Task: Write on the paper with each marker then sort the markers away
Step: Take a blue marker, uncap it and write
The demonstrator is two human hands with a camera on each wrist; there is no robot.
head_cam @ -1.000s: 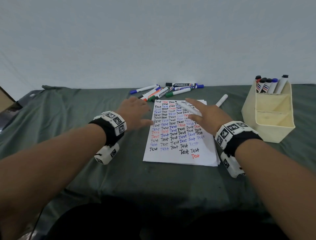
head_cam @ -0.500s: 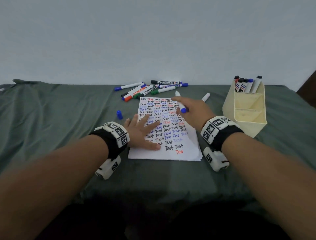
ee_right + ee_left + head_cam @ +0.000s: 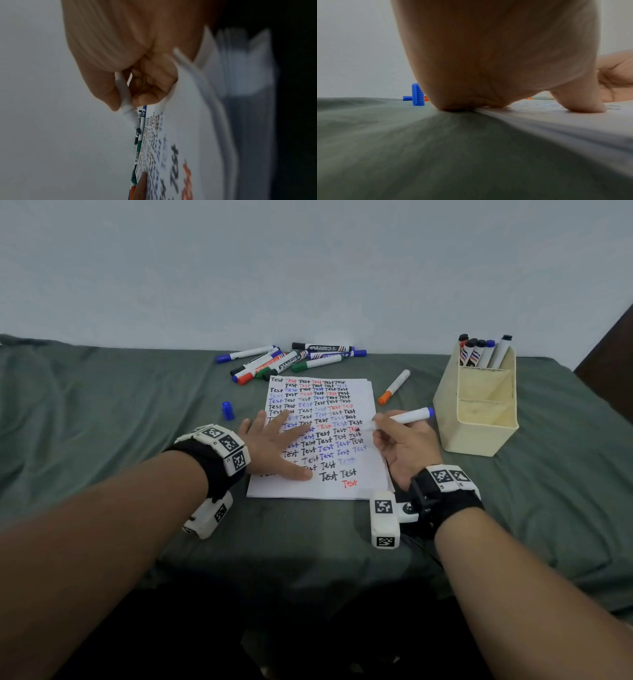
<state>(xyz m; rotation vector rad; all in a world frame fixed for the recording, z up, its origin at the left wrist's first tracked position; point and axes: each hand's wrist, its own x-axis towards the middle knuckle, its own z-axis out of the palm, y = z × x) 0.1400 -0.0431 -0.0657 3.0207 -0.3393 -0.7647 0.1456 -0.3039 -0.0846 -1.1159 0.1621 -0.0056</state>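
While the left hand (image 3: 274,446) is pressing flat on the paper (image 3: 363,491), the right hand (image 3: 404,446) is grasping the uncapped blue marker (image 3: 409,416), its tip pointing left at the sheet's right edge

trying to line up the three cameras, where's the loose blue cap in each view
Head: the blue cap stands on the green cloth, left of the paper.
Left wrist: left of centre, beside the left hand.
Right wrist: not in it.
Shared landmark: the paper, in all three.
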